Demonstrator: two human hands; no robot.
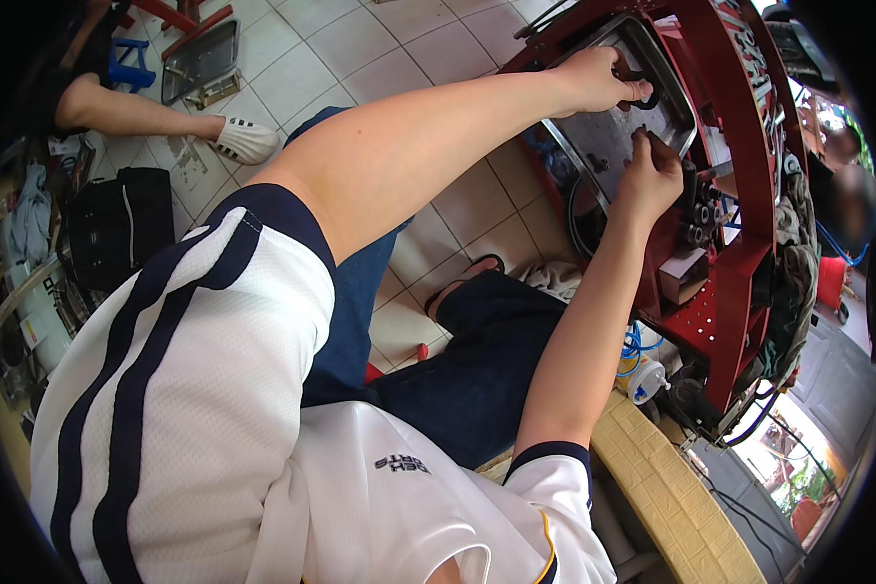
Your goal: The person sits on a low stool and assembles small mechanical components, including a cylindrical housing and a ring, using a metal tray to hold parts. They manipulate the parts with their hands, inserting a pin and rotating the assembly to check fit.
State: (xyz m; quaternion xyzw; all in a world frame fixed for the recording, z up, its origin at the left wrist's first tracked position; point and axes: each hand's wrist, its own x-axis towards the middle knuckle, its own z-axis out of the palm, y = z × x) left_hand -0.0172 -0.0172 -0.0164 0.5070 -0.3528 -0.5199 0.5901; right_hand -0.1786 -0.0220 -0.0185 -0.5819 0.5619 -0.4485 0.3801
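Note:
My left hand (594, 80) reaches over a metal tray (576, 136) on a red tool cart. Its thumb and fingers are closed on a black curved part (651, 98), which looks like a ring. Lower and nearer, my right hand (654, 177) is held above the tray's near side with its fingertips pinched together. Whatever lies in that pinch is too small and dark to make out. Small dark pieces (599, 163) rest on the tray bottom between the two hands.
The red cart (735, 195) carries sockets (699, 216) and hanging tools at right. Below it sits a container with blue tubing (642, 375). A yellow bench (672, 487) runs at lower right. Another person's leg (146, 112), a black bag (122, 222) and a blue stool (129, 63) are at left.

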